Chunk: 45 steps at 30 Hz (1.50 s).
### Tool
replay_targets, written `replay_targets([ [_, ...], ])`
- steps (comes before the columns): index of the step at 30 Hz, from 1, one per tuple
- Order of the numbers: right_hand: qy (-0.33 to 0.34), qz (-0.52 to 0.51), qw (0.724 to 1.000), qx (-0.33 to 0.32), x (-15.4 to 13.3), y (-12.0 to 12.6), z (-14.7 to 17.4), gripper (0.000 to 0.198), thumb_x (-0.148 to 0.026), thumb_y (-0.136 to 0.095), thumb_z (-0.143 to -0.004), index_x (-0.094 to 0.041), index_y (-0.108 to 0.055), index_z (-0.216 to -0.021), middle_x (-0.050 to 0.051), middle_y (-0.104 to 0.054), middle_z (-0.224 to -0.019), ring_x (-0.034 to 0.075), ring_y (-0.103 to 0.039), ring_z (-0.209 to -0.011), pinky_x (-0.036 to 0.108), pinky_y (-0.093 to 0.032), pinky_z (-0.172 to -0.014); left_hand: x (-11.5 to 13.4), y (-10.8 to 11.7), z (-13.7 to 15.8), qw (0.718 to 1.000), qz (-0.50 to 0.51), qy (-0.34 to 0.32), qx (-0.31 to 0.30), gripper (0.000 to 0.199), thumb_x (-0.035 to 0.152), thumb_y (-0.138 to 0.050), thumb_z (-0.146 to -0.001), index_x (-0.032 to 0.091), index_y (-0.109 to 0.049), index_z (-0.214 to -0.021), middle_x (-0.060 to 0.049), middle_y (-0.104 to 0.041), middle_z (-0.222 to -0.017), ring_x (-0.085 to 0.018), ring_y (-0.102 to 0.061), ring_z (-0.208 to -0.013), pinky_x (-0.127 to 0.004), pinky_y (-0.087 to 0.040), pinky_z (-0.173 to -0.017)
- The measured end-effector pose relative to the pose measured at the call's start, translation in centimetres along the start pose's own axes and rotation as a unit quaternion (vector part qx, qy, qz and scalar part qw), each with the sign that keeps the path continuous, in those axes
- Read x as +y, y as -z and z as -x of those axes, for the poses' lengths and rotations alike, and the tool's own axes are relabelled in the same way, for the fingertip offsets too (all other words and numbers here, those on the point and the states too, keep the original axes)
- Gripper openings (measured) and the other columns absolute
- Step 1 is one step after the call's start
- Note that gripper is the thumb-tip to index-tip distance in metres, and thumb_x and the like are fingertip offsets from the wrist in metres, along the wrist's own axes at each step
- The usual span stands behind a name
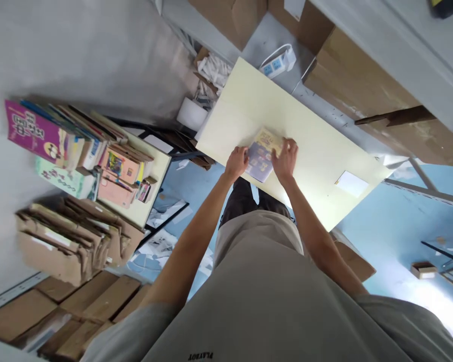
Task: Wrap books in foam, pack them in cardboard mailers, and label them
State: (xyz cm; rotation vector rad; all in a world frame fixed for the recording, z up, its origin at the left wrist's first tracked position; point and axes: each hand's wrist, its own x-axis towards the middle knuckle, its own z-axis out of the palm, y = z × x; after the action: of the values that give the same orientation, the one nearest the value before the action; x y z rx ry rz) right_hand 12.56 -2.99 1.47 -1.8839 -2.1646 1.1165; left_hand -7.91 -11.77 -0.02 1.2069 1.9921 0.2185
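Note:
A book (263, 155) with a yellow and purple cover lies on the pale yellow table (313, 166), close to its near edge. Fingers of my left hand (237, 163) are curled at the book's left edge and hold it there. On the opposite side, my right hand (286, 160) grips the right edge, its thumb over the cover. The undersides of both grips are hidden. The cover's small print is too blurred to read.
A white card (352, 184) lies near the table's right end. Behind the table are a power strip (277, 65) and large cardboard boxes (358, 80). Stacked books (117, 171) stand on a side table at left, with folded cardboard (71, 239) beside them.

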Motion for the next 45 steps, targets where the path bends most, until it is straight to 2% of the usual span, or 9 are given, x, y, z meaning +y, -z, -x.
replay_targets([
  [5, -0.204, -0.167, 0.964, -0.035, 2.4, -1.8, 5.4, 0.058, -0.034, -0.067, -0.106, -0.017, -0.058, -0.161, 0.025, -0.074, -0.148, 0.033, -0.079, -0.119, 0.057, -0.066, -0.115, 0.0, 0.5, -0.8, 0.999, 0.034, -0.012, 0.005, 0.051, 0.017, -0.064, -0.108, 0.019, -0.075, -0.158, -0.017, -0.077, -0.138, -0.028, -0.079, -0.112, -0.044, -0.064, -0.121],
  [10, -0.243, -0.244, 0.938, -0.042, 0.4, -3.6, 4.6, 0.061, -0.037, -0.078, -0.101, -0.017, -0.062, -0.156, 0.024, -0.075, -0.148, 0.032, -0.077, -0.123, 0.049, -0.064, -0.116, 0.9, 1.6, -2.1, 0.999, 0.024, 0.035, -0.025, 0.052, 0.018, -0.064, -0.106, 0.019, -0.078, -0.157, -0.016, -0.078, -0.139, -0.025, -0.082, -0.114, -0.039, -0.066, -0.118],
  [16, -0.265, -0.215, 0.94, -0.021, 2.4, 0.5, 3.6, 0.057, -0.04, -0.081, -0.098, -0.024, -0.066, -0.151, 0.022, -0.076, -0.148, 0.037, -0.077, -0.133, 0.051, -0.065, -0.115, 4.8, 1.4, -3.3, 0.996, 0.016, 0.003, -0.091, 0.051, 0.018, -0.063, -0.107, 0.017, -0.078, -0.156, -0.018, -0.08, -0.142, -0.025, -0.084, -0.116, -0.039, -0.067, -0.116],
  [20, -0.228, -0.192, 0.954, -0.014, 2.2, 4.5, 4.4, 0.058, -0.038, -0.08, -0.1, -0.021, -0.068, -0.154, 0.026, -0.074, -0.153, 0.043, -0.077, -0.141, 0.058, -0.065, -0.12, 8.8, 2.1, -3.0, 0.996, -0.008, -0.02, -0.088, 0.046, 0.017, -0.073, -0.099, 0.018, -0.081, -0.144, -0.018, -0.085, -0.133, -0.034, -0.084, -0.124, -0.047, -0.069, -0.115],
  [23, -0.112, -0.175, 0.975, 0.074, -0.5, 9.0, 4.3, 0.057, -0.039, -0.073, -0.106, -0.022, -0.067, -0.161, 0.026, -0.071, -0.159, 0.046, -0.072, -0.15, 0.064, -0.061, -0.128, 12.6, 4.6, -2.8, 0.994, 0.051, -0.097, -0.019, 0.044, 0.018, -0.069, -0.103, 0.02, -0.078, -0.147, -0.019, -0.083, -0.147, -0.033, -0.083, -0.132, -0.05, -0.068, -0.12],
  [28, 0.105, -0.078, 0.962, 0.238, -8.0, 20.3, 1.8, 0.053, -0.047, -0.047, -0.122, -0.029, -0.061, -0.171, 0.02, -0.066, -0.169, 0.04, -0.06, -0.164, 0.063, -0.054, -0.138, 21.2, 13.0, -3.2, 0.923, 0.185, -0.319, 0.106, 0.034, 0.021, -0.059, -0.114, 0.024, -0.077, -0.143, -0.013, -0.084, -0.145, -0.024, -0.084, -0.129, -0.04, -0.069, -0.117],
  [34, 0.156, 0.024, 0.945, 0.286, -14.9, 29.8, -6.2, 0.056, -0.039, -0.052, -0.12, -0.023, -0.057, -0.174, 0.022, -0.061, -0.176, 0.045, -0.053, -0.166, 0.07, -0.047, -0.138, 29.1, 21.5, -3.5, 0.881, 0.191, -0.394, 0.177, 0.039, 0.018, -0.057, -0.116, 0.025, -0.076, -0.15, -0.011, -0.083, -0.149, -0.023, -0.082, -0.132, -0.037, -0.07, -0.113],
  [39, 0.087, 0.078, 0.965, 0.235, -16.0, 30.6, -10.8, 0.051, -0.019, -0.057, -0.11, -0.011, -0.068, -0.159, 0.03, -0.071, -0.162, 0.047, -0.059, -0.155, 0.068, -0.045, -0.135, 28.4, 22.3, -3.4, 0.881, 0.2, -0.39, 0.176, 0.035, 0.016, -0.063, -0.113, 0.021, -0.079, -0.144, -0.013, -0.085, -0.144, -0.024, -0.085, -0.124, -0.035, -0.071, -0.108],
  [45, 0.135, 0.068, 0.948, 0.279, -13.5, 27.0, -9.0, 0.05, -0.031, -0.05, -0.119, -0.018, -0.064, -0.165, 0.023, -0.073, -0.157, 0.042, -0.061, -0.15, 0.069, -0.049, -0.133, 21.3, 18.4, -5.2, 0.909, 0.233, -0.312, 0.149, 0.035, 0.011, -0.063, -0.108, 0.021, -0.081, -0.136, -0.011, -0.088, -0.137, -0.023, -0.086, -0.118, -0.033, -0.072, -0.103],
])
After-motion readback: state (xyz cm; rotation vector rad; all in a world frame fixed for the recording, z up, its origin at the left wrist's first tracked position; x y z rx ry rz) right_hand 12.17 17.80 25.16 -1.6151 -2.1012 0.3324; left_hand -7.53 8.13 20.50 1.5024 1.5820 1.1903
